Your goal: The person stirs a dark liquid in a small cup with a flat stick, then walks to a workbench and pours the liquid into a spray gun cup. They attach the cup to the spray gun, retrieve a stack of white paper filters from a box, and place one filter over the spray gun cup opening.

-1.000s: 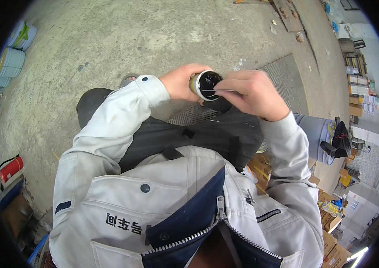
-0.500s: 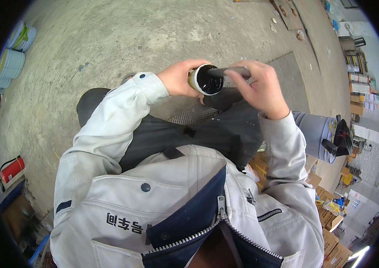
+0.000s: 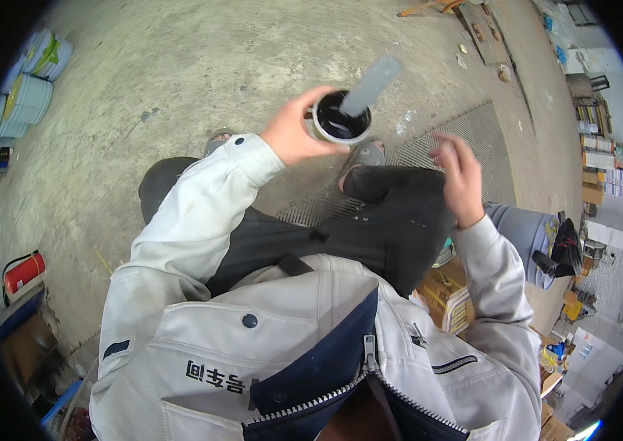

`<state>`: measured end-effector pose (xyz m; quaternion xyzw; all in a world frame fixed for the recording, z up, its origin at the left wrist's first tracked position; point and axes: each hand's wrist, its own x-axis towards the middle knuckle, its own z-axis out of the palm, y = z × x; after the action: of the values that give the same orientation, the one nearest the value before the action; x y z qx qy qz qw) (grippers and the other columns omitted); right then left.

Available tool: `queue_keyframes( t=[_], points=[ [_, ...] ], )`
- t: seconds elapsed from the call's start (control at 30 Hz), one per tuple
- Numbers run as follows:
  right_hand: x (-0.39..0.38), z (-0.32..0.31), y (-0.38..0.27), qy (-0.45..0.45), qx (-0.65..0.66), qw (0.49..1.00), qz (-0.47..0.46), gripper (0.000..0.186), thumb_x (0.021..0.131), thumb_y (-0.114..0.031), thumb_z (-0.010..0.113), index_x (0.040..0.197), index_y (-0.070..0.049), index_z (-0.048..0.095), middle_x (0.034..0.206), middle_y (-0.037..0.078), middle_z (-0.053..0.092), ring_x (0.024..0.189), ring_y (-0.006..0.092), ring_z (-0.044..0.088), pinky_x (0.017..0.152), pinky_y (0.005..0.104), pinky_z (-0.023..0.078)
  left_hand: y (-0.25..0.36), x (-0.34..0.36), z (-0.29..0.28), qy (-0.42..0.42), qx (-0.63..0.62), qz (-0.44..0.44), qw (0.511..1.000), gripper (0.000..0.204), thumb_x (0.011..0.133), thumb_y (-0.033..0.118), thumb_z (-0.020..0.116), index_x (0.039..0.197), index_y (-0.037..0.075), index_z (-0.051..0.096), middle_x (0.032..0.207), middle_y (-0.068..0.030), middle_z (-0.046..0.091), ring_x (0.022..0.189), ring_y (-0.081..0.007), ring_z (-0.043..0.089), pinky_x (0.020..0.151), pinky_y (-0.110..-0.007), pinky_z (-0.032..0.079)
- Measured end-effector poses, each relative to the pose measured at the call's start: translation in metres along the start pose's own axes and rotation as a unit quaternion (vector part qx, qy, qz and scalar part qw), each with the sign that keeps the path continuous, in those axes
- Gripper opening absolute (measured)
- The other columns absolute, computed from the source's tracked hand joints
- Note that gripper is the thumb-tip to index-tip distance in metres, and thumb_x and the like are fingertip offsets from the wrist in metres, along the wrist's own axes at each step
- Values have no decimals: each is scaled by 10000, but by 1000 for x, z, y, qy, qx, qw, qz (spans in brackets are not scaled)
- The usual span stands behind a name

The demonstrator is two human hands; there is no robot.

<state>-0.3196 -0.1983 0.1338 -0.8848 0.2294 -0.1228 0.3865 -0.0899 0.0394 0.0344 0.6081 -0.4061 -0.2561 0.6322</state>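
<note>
The open, round tub (image 3: 344,139) of glossy black liquid is held up in front of the person, above the concrete floor (image 3: 201,66), its mouth facing the camera. The left hand (image 3: 298,131) wraps the tub's left side, thumb and fingers spread around the wall and closed firmly against it; the left forearm, in a pale grey jacket (image 3: 179,213), reaches it from the lower left with the elbow bent.

A flat grey mixing stick (image 3: 374,83), blurred, stands in the tub's mouth, slanting up beyond its right rim, clear of both hands.

The right hand (image 3: 460,180) is well to the tub's right and slightly nearer the body. It is raised and bare, its fingers loosely bent and part-way open, touching nothing; blur hides the exact fingertip positions. A slipper (image 3: 371,153) shows just below the tub, and a ribbed mat (image 3: 477,140) lies to its right.
</note>
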Motion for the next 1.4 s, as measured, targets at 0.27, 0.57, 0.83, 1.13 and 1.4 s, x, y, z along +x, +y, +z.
queue_keyframes(
  t=[0.27,0.57,0.83,1.13,1.4],
  points=[
    [2,7,58,-317,-216,886,-261,503,773,-373,791,1174,-77,722,1196,152,697,1175,390,648,1060,551,476,-18,12,-81,310,-46,-75,947,800,754,-6,928,1427,-23,496,1322,-124,673,1222,-203,667,1060,-360,543],
    [71,17,63,-399,-172,881,-190,425,676,-325,803,1053,-132,756,1129,43,715,1116,284,666,1028,470,504,-63,59,-121,443,6,-184,877,893,760,-60,908,1494,-19,401,1343,-136,633,1210,-200,665,1035,-346,558],
    [101,24,51,-461,-132,870,-114,309,805,-294,756,1080,-153,765,1178,71,700,1147,310,647,980,478,516,-66,88,-115,425,5,-175,888,906,777,-29,899,1511,12,370,1519,-202,548,1365,-260,571,1137,-392,482],
    [36,41,-39,-525,-399,699,277,691,1032,-541,485,1632,-202,439,1612,292,441,1394,617,468,1203,645,351,178,51,-205,565,-55,-205,798,873,769,13,932,1462,-4,402,1406,-140,620,1280,-214,621,1091,-389,515],
    [200,145,-157,-536,-256,779,200,581,996,-517,565,1392,-96,620,1342,265,609,1253,458,583,1097,520,456,353,-129,-337,664,6,-213,717,842,735,89,973,1418,26,484,1268,-76,678,1167,-170,666,1043,-356,547]
  ],
)
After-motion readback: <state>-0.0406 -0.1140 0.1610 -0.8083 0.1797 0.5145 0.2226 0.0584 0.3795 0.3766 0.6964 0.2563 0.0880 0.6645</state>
